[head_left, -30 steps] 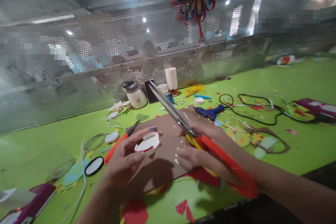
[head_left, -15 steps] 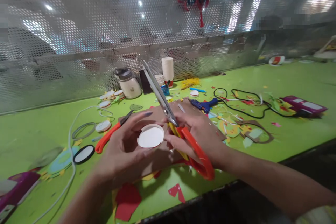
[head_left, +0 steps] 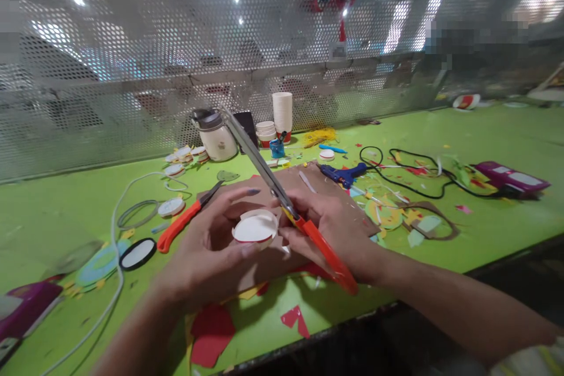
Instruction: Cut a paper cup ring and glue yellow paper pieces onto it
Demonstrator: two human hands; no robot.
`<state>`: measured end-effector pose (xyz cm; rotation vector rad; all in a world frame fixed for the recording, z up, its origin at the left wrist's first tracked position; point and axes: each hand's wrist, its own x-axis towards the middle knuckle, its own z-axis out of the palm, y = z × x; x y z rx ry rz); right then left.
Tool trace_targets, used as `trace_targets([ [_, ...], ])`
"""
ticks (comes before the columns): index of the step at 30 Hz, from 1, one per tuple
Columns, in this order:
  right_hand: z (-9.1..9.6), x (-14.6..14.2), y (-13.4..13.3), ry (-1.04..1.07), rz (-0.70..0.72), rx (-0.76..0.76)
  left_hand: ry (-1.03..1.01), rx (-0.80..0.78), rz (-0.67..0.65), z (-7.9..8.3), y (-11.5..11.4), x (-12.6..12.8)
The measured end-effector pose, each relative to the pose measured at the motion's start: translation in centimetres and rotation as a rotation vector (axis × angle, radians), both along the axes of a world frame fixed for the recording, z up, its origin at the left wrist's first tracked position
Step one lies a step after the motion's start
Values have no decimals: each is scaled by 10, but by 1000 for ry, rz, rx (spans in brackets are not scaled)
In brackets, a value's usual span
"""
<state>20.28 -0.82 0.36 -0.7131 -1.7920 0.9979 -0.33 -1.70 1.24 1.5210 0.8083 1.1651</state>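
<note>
My left hand curls round a white paper cup bottom, its cut rim low and uneven, with a red line along the near side. My right hand holds scissors with orange handles, and its fingertips also reach the right side of the cup bottom. The long blades point up and to the left, and they look closed. Beneath both hands lies a brown cardboard sheet. Left of my left hand is an orange-handled knife with a dark blade.
A blue glue gun with a black cord lies right of the cardboard. Behind stand a white jug, stacked paper cups and a blue pot. Red paper scraps lie near the front edge. A white cord runs along the left.
The scissors have tilted further left and turned, so their handles now show more edge-on. The cup bottom has tipped slightly, showing its red line more. Both hands stay in nearly the same place.
</note>
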Motion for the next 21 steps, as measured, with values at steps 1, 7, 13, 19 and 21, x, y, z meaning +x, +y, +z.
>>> trace_targets([
  [1,-1,0,0,9,5,-3,13,-26,9,-1,1,-1],
  [7,-5,0,1,25,46,-67,-84,-229,-26,-9,6,-2],
  [13,-2,-1,2,84,64,-63,-317,-411,-103,-10,5,2],
  [19,0,0,3,116,93,-121,-383,-490,-138,-12,6,5],
  [21,0,0,4,117,97,-135,-396,-475,-181,-12,7,5],
])
